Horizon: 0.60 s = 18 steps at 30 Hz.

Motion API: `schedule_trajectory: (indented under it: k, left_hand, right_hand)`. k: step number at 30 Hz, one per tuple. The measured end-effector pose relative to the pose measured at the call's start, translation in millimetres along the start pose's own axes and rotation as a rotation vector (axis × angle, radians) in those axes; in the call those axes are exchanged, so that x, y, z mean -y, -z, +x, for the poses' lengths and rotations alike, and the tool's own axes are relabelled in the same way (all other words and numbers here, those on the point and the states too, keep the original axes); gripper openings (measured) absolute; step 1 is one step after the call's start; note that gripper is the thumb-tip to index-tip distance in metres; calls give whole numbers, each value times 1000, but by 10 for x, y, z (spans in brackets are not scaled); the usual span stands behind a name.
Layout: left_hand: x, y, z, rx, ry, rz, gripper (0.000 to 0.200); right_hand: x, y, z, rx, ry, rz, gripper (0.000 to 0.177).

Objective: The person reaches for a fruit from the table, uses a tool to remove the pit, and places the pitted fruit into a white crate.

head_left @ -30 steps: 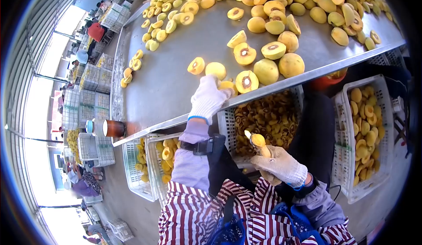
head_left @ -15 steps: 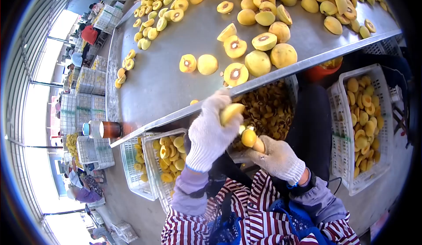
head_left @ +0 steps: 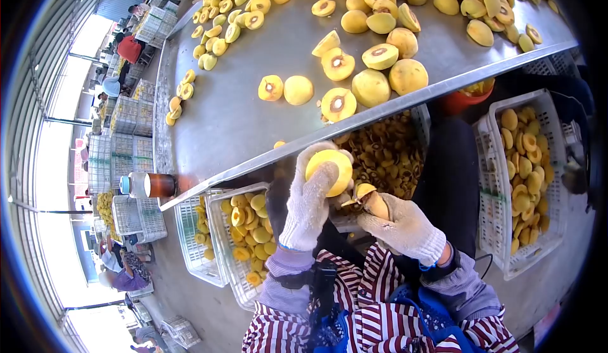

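The left hand (head_left: 310,204) is lifting the yellow fruit (head_left: 329,169) higher and turning it, gripping it just beside the right hand (head_left: 405,229), which is clutching a wooden-handled tool (head_left: 375,205). Beyond them, cut halves (head_left: 337,104) are lying on the steel tabletop (head_left: 215,125) in loose clusters.

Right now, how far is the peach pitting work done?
Done: the white crate at the right is filled with peach halves. In hand: the left hand holds one peach half; the right hand holds a wooden-handled tool beside it. Left: many halves with stones lie on the steel table.
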<state>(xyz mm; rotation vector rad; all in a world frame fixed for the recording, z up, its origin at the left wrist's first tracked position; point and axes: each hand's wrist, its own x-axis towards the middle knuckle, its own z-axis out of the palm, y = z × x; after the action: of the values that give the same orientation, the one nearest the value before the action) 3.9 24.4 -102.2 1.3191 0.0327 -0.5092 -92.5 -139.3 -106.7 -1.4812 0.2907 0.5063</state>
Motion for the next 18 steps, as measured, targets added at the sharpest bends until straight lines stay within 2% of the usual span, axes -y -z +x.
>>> schedule_trajectory:
  k: [1, 2, 4, 5, 8, 9, 13, 16, 18]
  left_hand:
    - [3, -31, -21, 46, -11, -99, 44]
    - [31, -31, -24, 27, -74, -24, 50]
    - [34, -73, -13, -10, -198, 124, 63]
    - [-22, -128, -88, -23, -223, 304, 61]
    - [-189, -274, -165, -3, -429, 1226, 50]
    - [-185, -308, -171, -51, -415, 1185, 44]
    - [12, -225, -102, -37, -39, 119, 70]
    - [99, -207, -112, 3, -13, 57, 75]
    - [56, -300, -185, 4, -2, 71, 63]
  right_hand:
    - [86, 32, -12, 55, -85, 125, 38]
    - [132, 45, -19, 110, -171, 249, 36]
    - [38, -24, 5, -29, -3, -82, 40]
    - [1, -49, 10, -102, 80, -246, 44]
    - [39, -43, 34, -63, 2, -504, 44]
    - [47, -22, 39, -66, 5, -481, 46]
    - [-21, -11, 13, -57, 63, -206, 46]
    - [-116, -11, 30, -27, 89, -79, 46]
    - [-118, -12, 38, 3, 44, -65, 46]
